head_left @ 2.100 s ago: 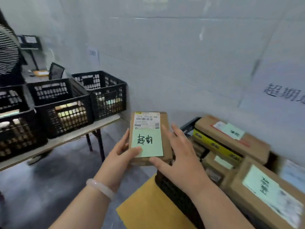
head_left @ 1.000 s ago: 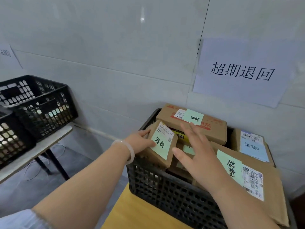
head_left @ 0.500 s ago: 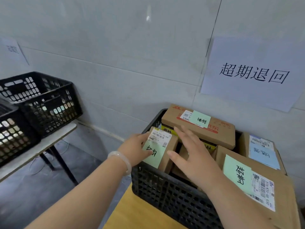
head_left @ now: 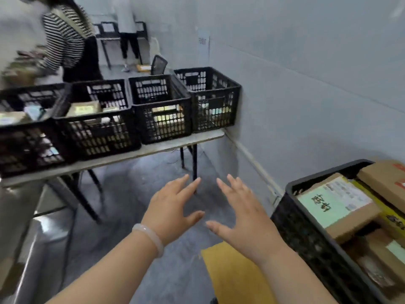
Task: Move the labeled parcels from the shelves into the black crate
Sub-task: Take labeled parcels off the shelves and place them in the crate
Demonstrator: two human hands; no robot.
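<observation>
Head view: left hand [head_left: 173, 211] and right hand [head_left: 243, 218] both spread, empty, side by side over floor [head_left: 135, 189]. Green-labelled parcel [head_left: 333, 205] lies in black crate [head_left: 306, 238], near right; right hand nearer.

**Flat, cool light; blurred left edge**

Diffuse light falls evenly on the wall [head_left: 306, 73], with soft shadow under the table [head_left: 186, 142]. The person [head_left: 65, 42] at upper left is motion-blurred. Wide-angle distortion bends the edges; the crate [head_left: 306, 242] looks soft.
</observation>
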